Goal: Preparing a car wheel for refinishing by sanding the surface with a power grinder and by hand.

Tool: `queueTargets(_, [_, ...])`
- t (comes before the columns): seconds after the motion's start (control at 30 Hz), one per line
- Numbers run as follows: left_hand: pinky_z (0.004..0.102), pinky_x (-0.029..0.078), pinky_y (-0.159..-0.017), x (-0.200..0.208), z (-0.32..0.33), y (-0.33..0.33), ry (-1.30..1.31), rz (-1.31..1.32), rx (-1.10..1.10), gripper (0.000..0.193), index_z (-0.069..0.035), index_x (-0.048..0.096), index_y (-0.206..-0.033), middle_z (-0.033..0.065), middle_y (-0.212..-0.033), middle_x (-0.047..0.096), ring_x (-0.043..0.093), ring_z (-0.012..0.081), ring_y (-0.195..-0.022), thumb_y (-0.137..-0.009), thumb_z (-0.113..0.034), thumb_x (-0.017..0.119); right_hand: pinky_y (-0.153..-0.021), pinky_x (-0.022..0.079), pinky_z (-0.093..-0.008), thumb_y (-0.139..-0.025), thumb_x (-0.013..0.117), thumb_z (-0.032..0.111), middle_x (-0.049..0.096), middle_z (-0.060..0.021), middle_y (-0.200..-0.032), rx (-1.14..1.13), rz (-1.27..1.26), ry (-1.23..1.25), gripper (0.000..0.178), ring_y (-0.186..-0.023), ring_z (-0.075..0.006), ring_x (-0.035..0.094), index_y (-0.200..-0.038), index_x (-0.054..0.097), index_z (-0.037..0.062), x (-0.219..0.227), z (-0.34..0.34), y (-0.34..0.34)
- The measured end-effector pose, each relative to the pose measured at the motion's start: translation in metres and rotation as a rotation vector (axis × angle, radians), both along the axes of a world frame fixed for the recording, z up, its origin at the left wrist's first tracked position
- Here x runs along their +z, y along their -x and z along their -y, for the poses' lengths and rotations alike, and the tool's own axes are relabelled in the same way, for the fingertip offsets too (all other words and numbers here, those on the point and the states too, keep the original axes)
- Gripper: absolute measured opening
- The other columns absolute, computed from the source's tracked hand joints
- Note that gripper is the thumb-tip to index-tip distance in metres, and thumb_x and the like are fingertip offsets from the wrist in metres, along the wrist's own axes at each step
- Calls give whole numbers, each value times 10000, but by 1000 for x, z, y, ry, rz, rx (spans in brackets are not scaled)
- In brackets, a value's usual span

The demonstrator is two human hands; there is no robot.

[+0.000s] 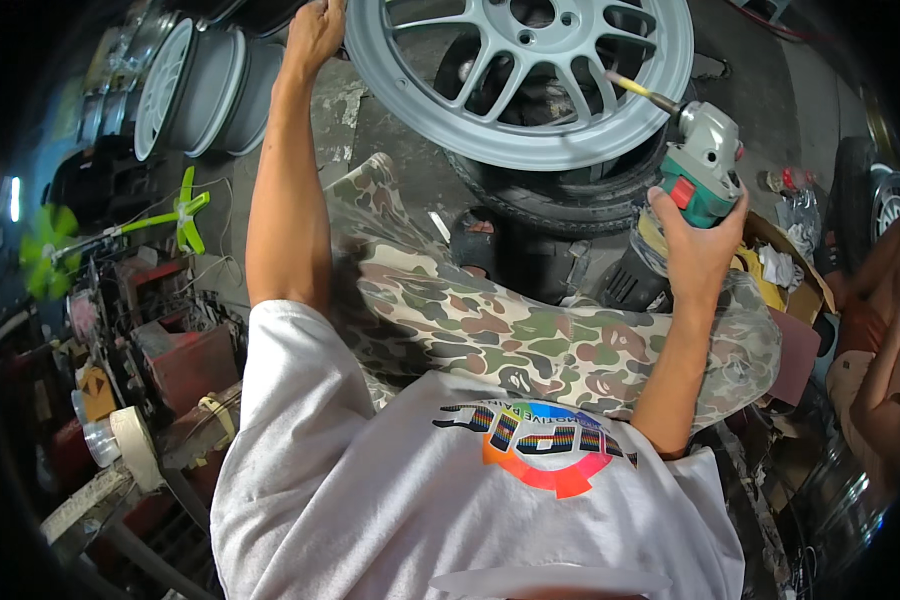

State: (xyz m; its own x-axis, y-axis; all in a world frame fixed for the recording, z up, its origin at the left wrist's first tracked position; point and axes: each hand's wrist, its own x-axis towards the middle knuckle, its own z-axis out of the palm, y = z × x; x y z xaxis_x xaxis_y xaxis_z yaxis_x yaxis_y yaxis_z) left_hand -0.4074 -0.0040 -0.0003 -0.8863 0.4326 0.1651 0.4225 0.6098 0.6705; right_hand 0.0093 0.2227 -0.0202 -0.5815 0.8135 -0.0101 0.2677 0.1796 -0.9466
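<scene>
A grey multi-spoke wheel rim (515, 145) lies at the top middle, resting over a black tyre (570, 208). My left hand (316, 35) is closed at the left edge of this rim, its fingers partly hidden and cut off by the top of the picture. In my right hand (703, 235) is a green and silver die grinder (708, 165) with a red switch. A thin yellowish tapered bit (642, 92) sticks out of its nose toward the upper left. The bit's tip lies over the right-hand spokes; whether it touches them I cannot tell.
Other grey rims (195, 90) stand at the upper left. A bright green fan (50, 250) and a dusty red box (185, 355) are on the left. To the right are an open cardboard box (805, 265) and another person's bent arm and leg (875, 370). My camouflage-clad legs (510, 330) are below the rim.
</scene>
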Motion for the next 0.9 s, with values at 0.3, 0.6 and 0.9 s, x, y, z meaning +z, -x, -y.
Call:
queueTargets(0.3, [338,510,-536,-44,28,21,-6,-33,-63,472,8,729,-1139,118,-733,706,637,165,-577,-1104,-346,418,-870,537,-312,-760,895,150,658,-114,-1107,-122,-158,285,619,-953,-178,651,-1261,571,-16,-3,-10,5])
queueTargets(0.6, [290,478,-616,-23,-2,-10,135,286,-40,425,-51,726,-1127,20,-753,657,576,110,-662,-1070,-435,554,-904,613,-394,-995,670,353,704,-170,-1079,-245,-495,590,444,-992,-285,724,-1256,596,1,16,-30,-23])
queueTargets(0.9, [230,472,-589,33,-18,-86,196,436,-335,535,-66,677,-917,27,-681,667,662,106,-629,-1032,-575,558,-739,551,-283,-967,751,347,689,-33,-1008,-360,-807,469,390,-850,-114,649,-1168,676,20,54,-45,-63])
